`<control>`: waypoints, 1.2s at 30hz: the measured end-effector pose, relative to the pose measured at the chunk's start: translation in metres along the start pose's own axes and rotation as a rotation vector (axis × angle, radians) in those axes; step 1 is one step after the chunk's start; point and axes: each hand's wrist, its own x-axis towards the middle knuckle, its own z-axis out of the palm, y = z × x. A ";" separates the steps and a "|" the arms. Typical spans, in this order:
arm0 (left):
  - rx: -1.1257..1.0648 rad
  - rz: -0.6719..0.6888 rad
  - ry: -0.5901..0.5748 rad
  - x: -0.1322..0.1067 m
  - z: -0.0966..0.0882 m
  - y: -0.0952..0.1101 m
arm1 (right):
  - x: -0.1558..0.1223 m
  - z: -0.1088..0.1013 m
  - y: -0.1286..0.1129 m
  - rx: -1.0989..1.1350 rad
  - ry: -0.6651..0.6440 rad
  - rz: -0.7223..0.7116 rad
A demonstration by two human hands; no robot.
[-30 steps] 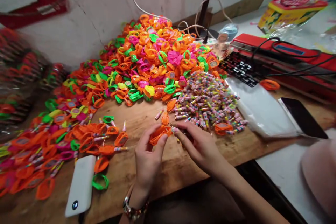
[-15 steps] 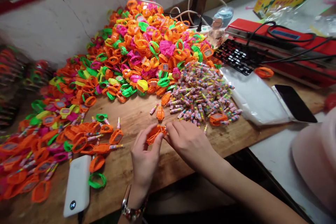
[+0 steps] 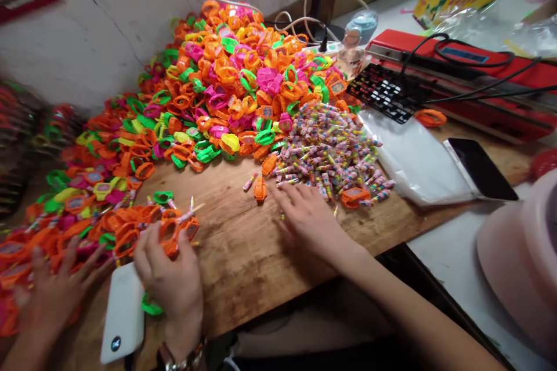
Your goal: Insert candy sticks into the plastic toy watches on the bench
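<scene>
At bench centre-left, left hand (image 3: 172,278) is closed around an orange toy watch (image 3: 170,235) with a thin stick poking up beside it, holding it at the edge of the finished row (image 3: 130,226) of orange watches laid along the left side. Grip looks like thumb and fingers wrapped over the strap; the exact contact is hidden by the hand's back.

Right hand (image 3: 307,217) lies flat, fingers spread, empty as far as I can see, fingertips at the near edge of the candy sticks (image 3: 331,153). A loose orange watch (image 3: 260,189) sits just left of those fingertips, a single stick (image 3: 250,181) near it.

A third hand (image 3: 52,295), another person's, rests spread over watches at far left. Blurred.

Outward: big pile (image 3: 235,81) of orange, pink, green and yellow watches against the wall. White power bank (image 3: 123,316) at the near edge, touching the left hand's side. Clear bags (image 3: 413,156) and a dark phone (image 3: 478,168) to the right; red sealer (image 3: 456,69) with cables behind.

Judgement on doing it well: set the held watch flat, in line with its neighbours, stick pointing the same way, without knocking the row. Right hand should pinch one stick only from the heap's edge, not rake several.
</scene>
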 end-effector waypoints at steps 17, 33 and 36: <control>-0.810 -0.330 -0.585 0.009 0.093 0.066 | 0.001 -0.006 0.037 1.378 0.152 0.371; -1.174 -0.639 -0.589 -0.008 0.054 0.091 | -0.016 -0.022 0.005 0.913 0.262 0.257; -1.139 -0.579 -0.529 -0.012 0.055 0.092 | -0.018 -0.023 0.001 0.805 0.256 0.240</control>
